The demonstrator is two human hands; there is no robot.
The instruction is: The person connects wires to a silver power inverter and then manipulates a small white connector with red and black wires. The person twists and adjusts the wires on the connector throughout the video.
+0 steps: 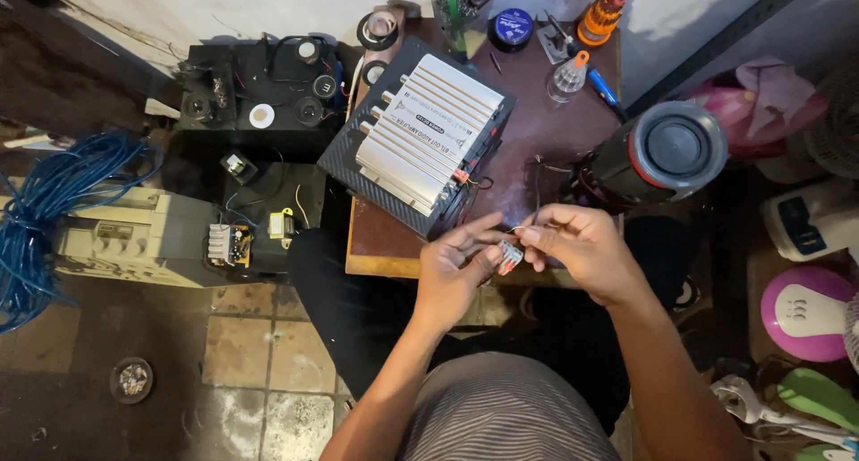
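Note:
My left hand [455,268] and my right hand [577,244] meet over the near edge of a small brown work table [528,139]. Between their fingertips they pinch a small component [509,257] with red and pale parts. A thin wire [528,221] rises from it by my right fingers. Just beyond my left hand lies a silver and black audio amplifier [428,132], tilted on the table. To the right of my right hand a black cylindrical speaker [660,150] lies on its side.
A clear squeeze bottle [567,78], an orange screwdriver set [599,17], a round blue tin [512,27] and tape rolls [378,29] stand at the table's back. A black speaker box [259,89], circuit boards [231,243] and coiled blue cable [54,201] lie left. Pink and green items sit right.

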